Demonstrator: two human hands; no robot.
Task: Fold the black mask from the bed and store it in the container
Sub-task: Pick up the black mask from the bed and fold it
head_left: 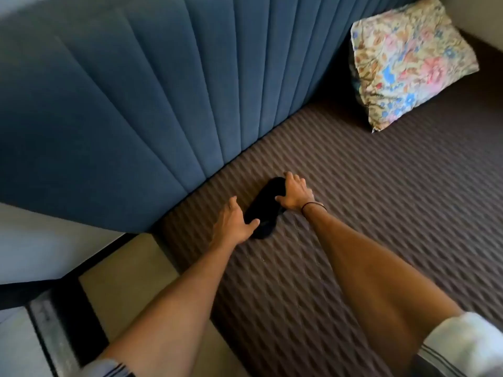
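A black mask lies flat on the brown quilted bed, close to the blue padded headboard. My left hand rests at the mask's near end, thumb on the fabric and fingers spread. My right hand presses on the far end, fingers apart over its edge. A dark band circles my right wrist. Whether either hand pinches the fabric is hidden. No container is in view.
The blue headboard rises along the left and back. A floral pillow leans in the far right corner. The bed's beige side and a dark frame drop off at the lower left.
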